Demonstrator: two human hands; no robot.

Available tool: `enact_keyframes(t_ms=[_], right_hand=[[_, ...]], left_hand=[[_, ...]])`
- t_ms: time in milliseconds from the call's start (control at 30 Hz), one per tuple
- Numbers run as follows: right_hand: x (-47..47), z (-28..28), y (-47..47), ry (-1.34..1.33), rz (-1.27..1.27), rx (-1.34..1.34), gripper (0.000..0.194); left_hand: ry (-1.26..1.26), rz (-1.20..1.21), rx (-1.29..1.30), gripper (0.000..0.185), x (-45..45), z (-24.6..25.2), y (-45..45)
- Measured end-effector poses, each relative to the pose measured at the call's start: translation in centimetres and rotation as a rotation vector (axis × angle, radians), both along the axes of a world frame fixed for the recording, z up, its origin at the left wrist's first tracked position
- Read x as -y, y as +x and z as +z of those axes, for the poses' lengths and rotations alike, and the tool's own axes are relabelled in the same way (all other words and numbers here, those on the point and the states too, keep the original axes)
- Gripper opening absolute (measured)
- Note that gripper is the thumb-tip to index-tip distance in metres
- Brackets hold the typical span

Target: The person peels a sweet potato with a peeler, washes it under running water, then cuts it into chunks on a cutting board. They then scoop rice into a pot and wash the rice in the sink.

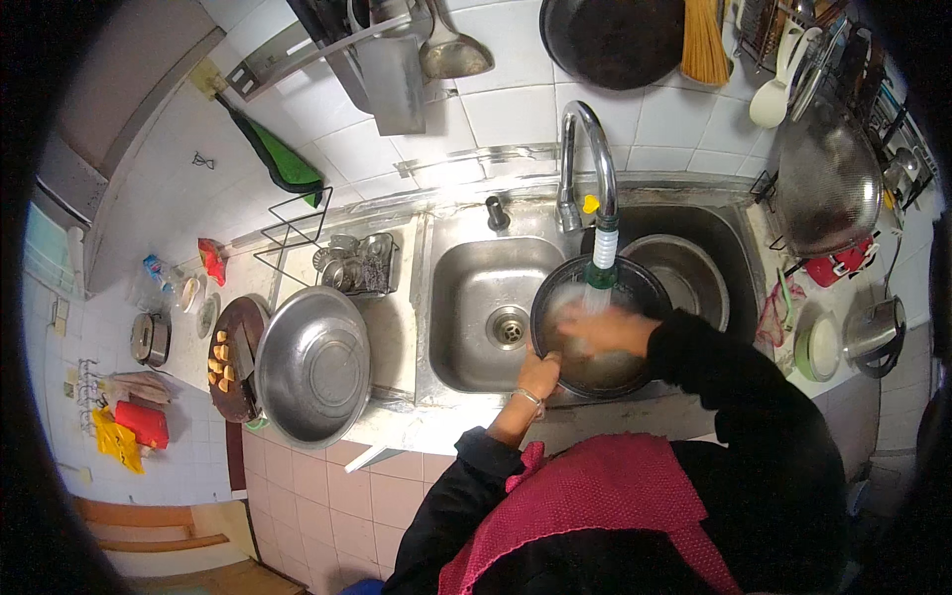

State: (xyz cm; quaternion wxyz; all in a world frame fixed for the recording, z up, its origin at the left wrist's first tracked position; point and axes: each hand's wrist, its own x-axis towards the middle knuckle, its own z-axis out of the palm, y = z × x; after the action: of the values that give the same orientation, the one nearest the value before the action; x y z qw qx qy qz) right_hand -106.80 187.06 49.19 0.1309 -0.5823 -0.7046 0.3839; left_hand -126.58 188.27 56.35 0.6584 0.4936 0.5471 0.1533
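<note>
My left hand (pixel 541 374) grips the near left rim of a dark round pot (pixel 650 286), tilted over the divider of the double sink. Inside the pot is my right hand (pixel 606 327), blurred by motion, above cloudy water. Whether its fingers hold anything is hidden by the blur. Water runs from the green and white nozzle (pixel 604 256) of a chrome faucet (pixel 595 134) onto that hand and into the pot. Behind and right of the pot, a metal basin (pixel 706 279) sits in the right sink bowl.
The left sink bowl (pixel 476 357) has a drain. Left on the counter stand a large steel bowl (pixel 297 372), glasses in a rack (pixel 372 279), and a round cutting board (pixel 238 320) with a cleaver and cut pieces. A strainer (pixel 829 178) and kettle (pixel 877 335) are at right.
</note>
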Motion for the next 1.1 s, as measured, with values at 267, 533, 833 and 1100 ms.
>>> enact_keyframes(t_ms=[267,533,833,1100], right_hand=[[1.7,3.2,-0.7,0.379,0.398,0.556,0.042],[2.2,2.6,-0.9,-0.075,0.291,0.546,0.037],[1.3,2.3,3.7,-0.159,0.149,0.630,0.063],[1.6,-0.4,-4.9,0.139,0.040,0.165,0.037]], left_hand=[[-0.108,0.053,0.087,0.067,0.1,-0.3,0.0],[0.044,0.035,0.097,0.078,0.1,-3.2,-0.1],[0.107,0.092,0.125,0.077,0.5,-4.4,-0.1],[0.252,-0.011,0.071,0.079,-0.2,-4.6,-0.1]])
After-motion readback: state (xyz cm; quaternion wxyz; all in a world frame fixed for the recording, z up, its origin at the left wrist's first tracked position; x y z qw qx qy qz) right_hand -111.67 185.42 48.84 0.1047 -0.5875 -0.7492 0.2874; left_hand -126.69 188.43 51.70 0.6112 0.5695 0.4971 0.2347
